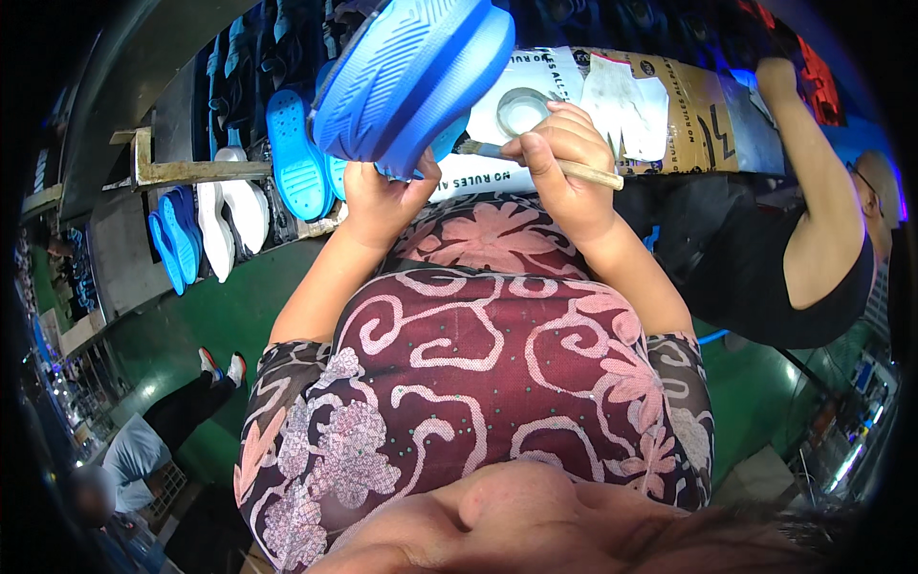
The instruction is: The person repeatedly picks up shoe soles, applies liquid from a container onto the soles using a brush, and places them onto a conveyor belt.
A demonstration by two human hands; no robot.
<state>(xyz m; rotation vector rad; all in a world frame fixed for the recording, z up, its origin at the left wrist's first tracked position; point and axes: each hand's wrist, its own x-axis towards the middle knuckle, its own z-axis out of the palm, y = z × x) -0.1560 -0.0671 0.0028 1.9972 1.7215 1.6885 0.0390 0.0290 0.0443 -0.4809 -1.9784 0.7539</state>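
Observation:
My left hand point(387, 201) grips a thick blue shoe sole point(411, 81) by its lower end, raised above the worktable. Deep slanted ridges run along the sole's side. In my right hand point(574, 172) is a brush point(593, 175) with a pale wooden handle, held between thumb and fingers. Its bristles point left toward the sole, with a small gap that I cannot judge well. Just beyond my right fingers, a round glass bowl point(524, 113) rests on a white printed sheet point(483, 182). What the bowl contains is hard to make out.
Light blue soles point(296, 143) lie left of my left hand. White soles point(218, 230) and darker blue soles point(175, 239) sit farther left, near a wooden bar point(201, 172). Printed cardboard point(703, 115) covers the table's right part. A co-worker's arm point(813, 191) reaches in at the right.

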